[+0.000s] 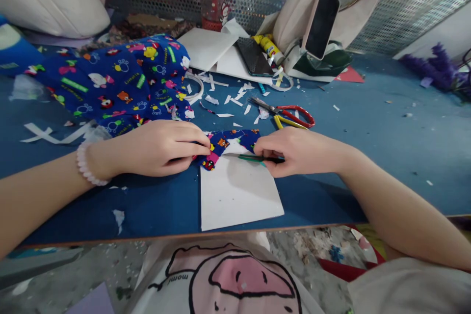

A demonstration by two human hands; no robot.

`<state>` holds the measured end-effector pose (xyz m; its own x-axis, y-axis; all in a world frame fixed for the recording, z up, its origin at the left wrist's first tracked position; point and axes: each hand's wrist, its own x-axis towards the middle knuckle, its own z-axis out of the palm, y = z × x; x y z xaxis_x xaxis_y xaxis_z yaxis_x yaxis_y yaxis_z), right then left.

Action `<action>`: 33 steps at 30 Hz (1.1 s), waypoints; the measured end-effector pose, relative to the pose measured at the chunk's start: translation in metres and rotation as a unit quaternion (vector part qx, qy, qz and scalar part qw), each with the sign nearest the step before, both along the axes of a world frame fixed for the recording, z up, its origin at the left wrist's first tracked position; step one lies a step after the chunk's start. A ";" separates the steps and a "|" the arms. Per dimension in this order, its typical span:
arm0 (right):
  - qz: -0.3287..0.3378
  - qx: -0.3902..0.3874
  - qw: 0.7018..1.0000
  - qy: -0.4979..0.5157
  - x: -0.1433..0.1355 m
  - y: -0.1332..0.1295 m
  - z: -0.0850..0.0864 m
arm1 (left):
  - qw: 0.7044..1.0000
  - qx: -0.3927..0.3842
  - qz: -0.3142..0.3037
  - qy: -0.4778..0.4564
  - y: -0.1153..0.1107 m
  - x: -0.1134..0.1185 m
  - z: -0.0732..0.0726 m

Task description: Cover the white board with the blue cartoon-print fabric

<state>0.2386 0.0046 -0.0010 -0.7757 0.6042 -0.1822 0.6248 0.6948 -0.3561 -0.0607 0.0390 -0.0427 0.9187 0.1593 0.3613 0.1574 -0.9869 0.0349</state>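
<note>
A small piece of blue cartoon-print fabric (222,143) lies across the top of a white card (239,196), with a white patch showing in its middle. My left hand (172,147), wearing a beaded bracelet, is closed on the fabric's left end. At the other end, my right hand (290,149) has its fingers pinched together around a thin, dark green pointed tool (250,157), whose exact kind is unclear. These right fingers also touch the fabric's edge. The tool's tip points left over the card. Fingertips of both hands are partly hidden.
Beyond my left hand is a larger heap of the same blue printed cloth (121,83). Red- and yellow-handled pliers or snips (294,115) lie near my right hand among paper scraps (239,98). Farther back are a dark phone (253,56), a propped phone (322,22) and a glue bottle (270,48).
</note>
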 end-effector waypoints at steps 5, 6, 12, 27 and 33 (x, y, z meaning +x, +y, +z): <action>0.007 0.007 1.000 -0.003 -0.004 -0.002 -0.003 | 1.000 0.015 -0.006 0.002 0.000 0.000 0.000; 0.007 0.007 1.000 0.000 -0.005 -0.003 -0.004 | 1.000 0.017 -0.007 0.000 0.000 0.000 0.000; -0.015 0.022 0.999 0.019 -0.005 -0.003 -0.001 | 1.000 0.018 -0.003 -0.001 0.000 0.000 0.000; -0.008 0.010 0.999 -0.043 -0.004 -0.004 0.002 | 1.000 0.025 -0.007 -0.002 0.000 0.000 0.000; 0.002 0.032 0.998 -0.055 -0.005 -0.005 0.001 | 1.000 0.026 -0.009 -0.001 0.000 0.001 0.001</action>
<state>0.2335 -0.0006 0.0004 -0.7553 0.6144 -0.2280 0.6551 0.7165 -0.2396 -0.0595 0.0391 -0.0417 0.9207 0.1239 0.3699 0.1397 -0.9901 -0.0160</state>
